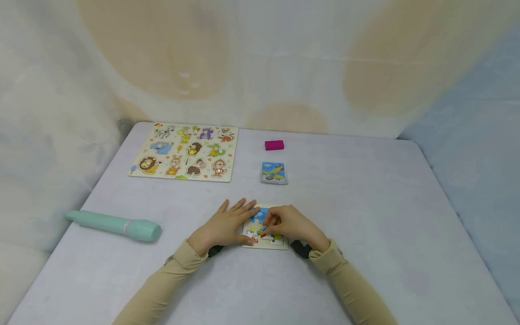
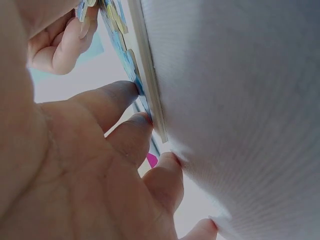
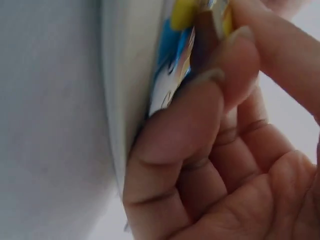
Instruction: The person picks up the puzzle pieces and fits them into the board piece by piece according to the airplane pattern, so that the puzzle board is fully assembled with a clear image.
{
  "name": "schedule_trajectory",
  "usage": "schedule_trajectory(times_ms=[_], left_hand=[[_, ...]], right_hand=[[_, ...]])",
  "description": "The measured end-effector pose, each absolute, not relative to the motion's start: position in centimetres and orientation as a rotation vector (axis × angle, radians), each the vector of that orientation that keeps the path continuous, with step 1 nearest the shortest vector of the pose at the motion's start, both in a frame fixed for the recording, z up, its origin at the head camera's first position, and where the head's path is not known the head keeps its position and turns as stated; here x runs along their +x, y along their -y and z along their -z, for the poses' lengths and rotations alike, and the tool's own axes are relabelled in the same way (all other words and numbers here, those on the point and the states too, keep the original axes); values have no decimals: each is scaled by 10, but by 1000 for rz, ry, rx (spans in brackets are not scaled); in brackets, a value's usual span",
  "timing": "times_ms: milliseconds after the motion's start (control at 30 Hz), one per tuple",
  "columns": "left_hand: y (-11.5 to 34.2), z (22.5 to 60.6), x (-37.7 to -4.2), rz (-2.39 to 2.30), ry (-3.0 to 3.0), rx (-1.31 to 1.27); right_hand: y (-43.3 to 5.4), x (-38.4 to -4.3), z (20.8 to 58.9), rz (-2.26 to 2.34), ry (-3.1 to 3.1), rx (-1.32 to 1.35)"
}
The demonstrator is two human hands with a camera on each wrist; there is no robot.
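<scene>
A small wooden jigsaw puzzle board (image 1: pixel 266 247) with a blue, yellow and red picture lies on the table in front of the person. My left hand (image 1: pixel 222 229) is spread flat at its left side, some fingertips on the board and others on the table, as the left wrist view shows. Over the board's right half, my right hand (image 1: pixel 295 224) pinches a jigsaw piece (image 2: pixel 86 10) between thumb and fingers, tilted just above the picture. Its fingers (image 3: pixel 175 125) hide part of the board in the right wrist view.
Behind the board lies a small airplane picture puzzle (image 1: pixel 274 173), with a magenta block (image 1: pixel 274 145) farther back. A large animal puzzle board (image 1: pixel 183 152) is at the back left. A mint-green microphone-shaped object (image 1: pixel 115 225) lies at the left.
</scene>
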State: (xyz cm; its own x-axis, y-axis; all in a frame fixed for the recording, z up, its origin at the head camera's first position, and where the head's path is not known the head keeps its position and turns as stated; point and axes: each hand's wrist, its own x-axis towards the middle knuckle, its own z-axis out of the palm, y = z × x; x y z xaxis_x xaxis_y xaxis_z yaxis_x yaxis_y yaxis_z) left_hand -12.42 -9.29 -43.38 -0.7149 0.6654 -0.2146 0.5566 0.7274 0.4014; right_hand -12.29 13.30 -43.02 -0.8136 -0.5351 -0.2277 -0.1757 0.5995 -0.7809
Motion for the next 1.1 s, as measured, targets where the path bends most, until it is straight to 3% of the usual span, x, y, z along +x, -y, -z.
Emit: schedule_trajectory(times_ms=[533, 867, 1100], left_hand=[[92, 429, -126, -415, -2602, 992], [94, 429, -126, -405, -2602, 980], [94, 435, -125, -412, -2587, 950]], right_hand=[[-129, -117, 429, 1109, -2391, -490], [-122, -114, 434, 993, -2583, -654], [-164, -118, 435, 1127, -2347, -613]])
